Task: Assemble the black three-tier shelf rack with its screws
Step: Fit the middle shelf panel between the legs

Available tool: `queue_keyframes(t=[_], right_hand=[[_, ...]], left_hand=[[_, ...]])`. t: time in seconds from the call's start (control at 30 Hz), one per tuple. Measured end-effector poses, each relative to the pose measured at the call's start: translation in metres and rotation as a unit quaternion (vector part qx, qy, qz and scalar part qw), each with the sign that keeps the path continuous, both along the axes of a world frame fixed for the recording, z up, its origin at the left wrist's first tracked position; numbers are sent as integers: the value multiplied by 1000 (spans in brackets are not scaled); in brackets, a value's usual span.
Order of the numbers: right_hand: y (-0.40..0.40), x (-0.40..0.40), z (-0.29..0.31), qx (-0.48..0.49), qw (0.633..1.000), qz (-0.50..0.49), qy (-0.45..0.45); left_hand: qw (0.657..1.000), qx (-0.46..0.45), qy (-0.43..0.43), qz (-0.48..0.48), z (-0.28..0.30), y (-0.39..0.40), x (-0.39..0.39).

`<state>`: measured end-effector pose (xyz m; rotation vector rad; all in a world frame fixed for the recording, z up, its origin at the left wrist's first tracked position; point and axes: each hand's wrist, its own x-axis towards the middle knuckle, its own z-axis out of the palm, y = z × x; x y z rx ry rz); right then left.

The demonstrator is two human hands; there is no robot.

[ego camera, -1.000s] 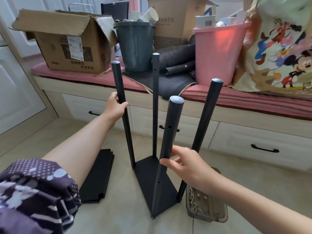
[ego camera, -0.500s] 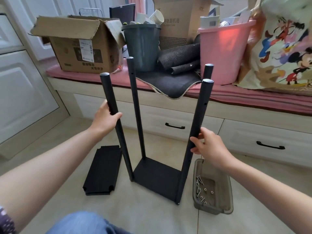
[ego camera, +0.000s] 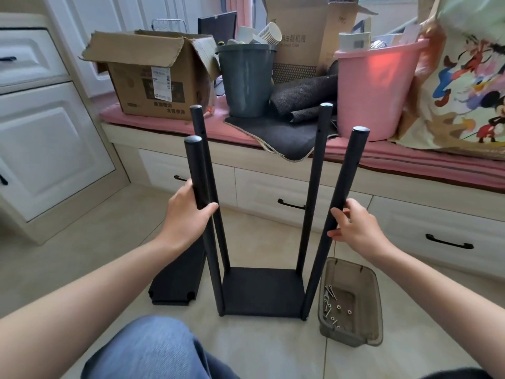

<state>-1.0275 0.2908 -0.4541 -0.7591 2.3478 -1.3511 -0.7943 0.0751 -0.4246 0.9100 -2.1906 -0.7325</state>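
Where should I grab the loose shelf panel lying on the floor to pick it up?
Take the loose shelf panel by its near short edge, between the two corner notches, coming from above on the left of the rack. It lies flat on the tile, so fingers probably need to hook under that exposed edge; its far end is hidden behind the left hand.

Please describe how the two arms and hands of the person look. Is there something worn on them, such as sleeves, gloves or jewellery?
Both forearms are bare from the frame edge to the wrist: no sleeves show. The left hand and the right hand wear no gloves, and no rings, watch or bracelet can be seen. The nails look short and unpainted. At the bottom, one knee in blue jeans shows.
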Motion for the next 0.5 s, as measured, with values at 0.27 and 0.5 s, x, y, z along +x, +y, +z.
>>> queue_keyframes(t=[0.27, 0.5], right_hand=[[-4, -1, 0, 19, 1000, -3, 17], [-10, 0, -9, 38, 998, 23, 39]], left_hand=[[1000, 21, 13, 11, 1, 0, 0], [999, 28, 18, 37, -1, -16, 12]])
